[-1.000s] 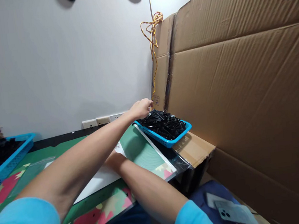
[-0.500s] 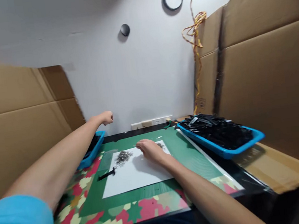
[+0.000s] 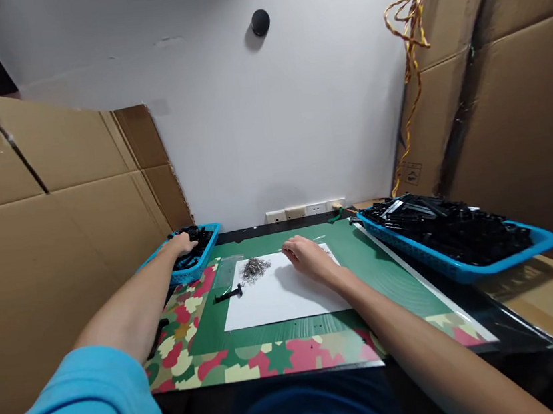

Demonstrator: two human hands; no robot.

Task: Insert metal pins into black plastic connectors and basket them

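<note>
My left hand (image 3: 183, 244) reaches over the left blue basket (image 3: 194, 271), just above the black plastic parts (image 3: 204, 236) in it. Its fingers are mostly hidden behind the back of the hand, so I cannot tell whether they grip anything. Above a white sheet of paper (image 3: 273, 305), my right hand (image 3: 307, 257) holds its fingertips pinched together; whatever is between them is too small to make out. A pile of tiny metallic pieces (image 3: 255, 270) lies on the sheet's far left. Beside it, a black T-shaped plastic part (image 3: 228, 294) crosses the sheet's left edge.
A large blue basket (image 3: 538, 249) heaped with long black parts stands on the right. Cardboard walls flank the table, with a green mat (image 3: 382, 288) on it. A power strip (image 3: 307, 210) runs along the back wall, and an orange twisted cord (image 3: 411, 49) hangs at right.
My left hand has come down from the air near the wall to the left basket. My right hand stays pinched over the paper. The view has shifted left.
</note>
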